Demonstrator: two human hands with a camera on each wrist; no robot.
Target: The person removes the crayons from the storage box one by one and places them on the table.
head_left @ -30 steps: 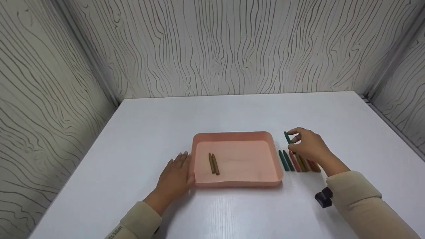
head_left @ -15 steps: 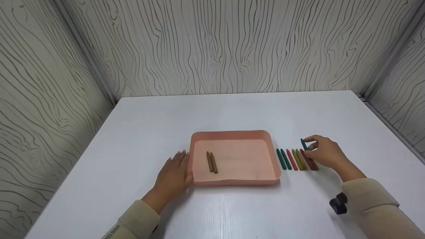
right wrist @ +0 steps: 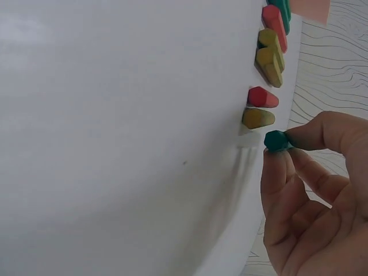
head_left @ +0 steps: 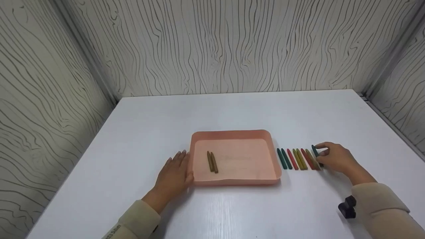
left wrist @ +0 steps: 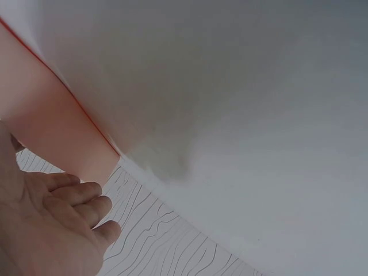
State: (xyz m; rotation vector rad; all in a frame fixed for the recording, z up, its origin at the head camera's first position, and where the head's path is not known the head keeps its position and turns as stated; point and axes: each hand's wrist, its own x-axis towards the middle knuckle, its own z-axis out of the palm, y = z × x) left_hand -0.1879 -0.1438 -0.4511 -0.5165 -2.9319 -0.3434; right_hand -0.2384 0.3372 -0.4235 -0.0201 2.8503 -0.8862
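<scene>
My right hand [head_left: 339,160] pinches a dark green crayon [head_left: 314,150] between thumb and fingers at the right end of a crayon row. In the right wrist view its six-sided end [right wrist: 276,141] faces the camera, close beside a yellow-brown crayon [right wrist: 258,118]. Leftward along the row lie a red crayon [head_left: 307,159], two yellow ones, another red crayon [head_left: 292,159] and two green ones. My left hand [head_left: 174,176] lies with straight fingers along the left side of a pink tray [head_left: 235,182]. Two brown crayons [head_left: 213,162] rest inside the tray, toward its left.
Everything sits on a white table [head_left: 219,113], with wood-grain patterned panels [head_left: 215,46] rising behind it and at both sides. The crayon row starts right beside the tray's right wall. A small black device [head_left: 347,207] hangs at the right sleeve.
My right hand has carried the green crayon rightward over the row and lowered it toward the table at the right end. The left hand stays at the tray.
</scene>
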